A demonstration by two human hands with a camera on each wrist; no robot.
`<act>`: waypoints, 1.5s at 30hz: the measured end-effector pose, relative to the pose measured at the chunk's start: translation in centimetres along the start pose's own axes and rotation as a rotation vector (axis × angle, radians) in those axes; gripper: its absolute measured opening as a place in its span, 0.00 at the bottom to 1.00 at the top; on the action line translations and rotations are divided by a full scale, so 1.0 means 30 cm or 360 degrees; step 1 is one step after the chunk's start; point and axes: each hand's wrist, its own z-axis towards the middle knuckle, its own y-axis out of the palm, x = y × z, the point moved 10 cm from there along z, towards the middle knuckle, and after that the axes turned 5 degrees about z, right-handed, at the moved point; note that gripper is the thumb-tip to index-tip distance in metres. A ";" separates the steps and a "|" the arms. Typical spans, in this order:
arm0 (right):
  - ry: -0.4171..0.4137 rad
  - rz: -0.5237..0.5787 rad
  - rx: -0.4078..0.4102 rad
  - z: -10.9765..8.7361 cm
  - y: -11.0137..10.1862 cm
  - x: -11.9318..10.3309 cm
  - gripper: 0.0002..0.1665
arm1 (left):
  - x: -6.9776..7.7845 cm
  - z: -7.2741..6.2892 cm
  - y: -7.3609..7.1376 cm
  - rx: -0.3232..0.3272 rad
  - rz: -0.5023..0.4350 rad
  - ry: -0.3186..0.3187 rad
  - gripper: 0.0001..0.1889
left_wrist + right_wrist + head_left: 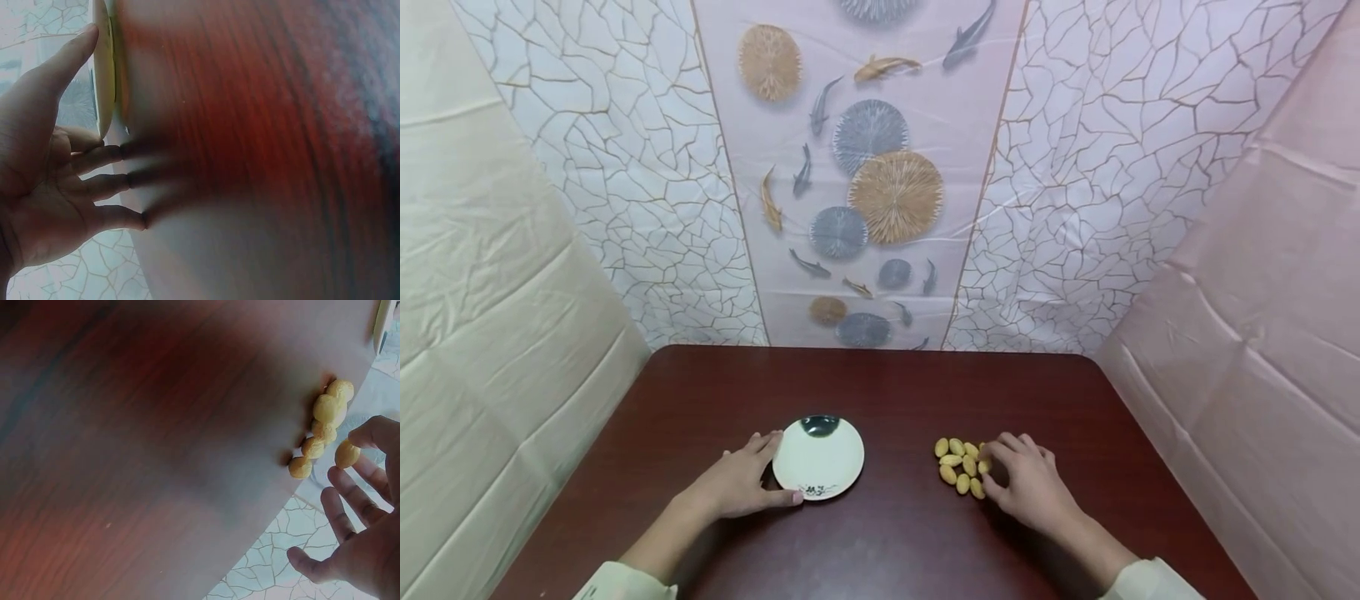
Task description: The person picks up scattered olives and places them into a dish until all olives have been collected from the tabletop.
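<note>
A small round white plate [817,467] with a dark green patch and a floral sprig lies left of centre on the table. My left hand [741,479] is spread at its left side, thumb and index finger touching the rim; in the left wrist view the other fingertips reach down to the tabletop. To the right sits a loose cluster of yellow, oval, fruit-like pieces [957,468]. My right hand [1030,483] is at the cluster's right edge. Between its thumb and index finger it pinches one yellow oval piece [347,454], the remaining fingers spread apart.
The dark reddish-brown table [880,550] has rounded far corners. Behind it hangs a patterned cloth [865,250] with fish and discs. Pale cloth walls [1247,375] close in both sides.
</note>
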 end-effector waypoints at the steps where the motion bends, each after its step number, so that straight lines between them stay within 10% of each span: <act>1: -0.0013 0.0018 0.0009 0.003 -0.004 -0.008 0.15 | 0.000 -0.001 -0.002 0.0004 0.0001 0.0001 0.65; 45: -0.0328 0.0194 0.0065 0.085 0.031 -0.261 0.17 | 0.015 -0.010 -0.004 0.0023 -0.0018 0.0035 0.65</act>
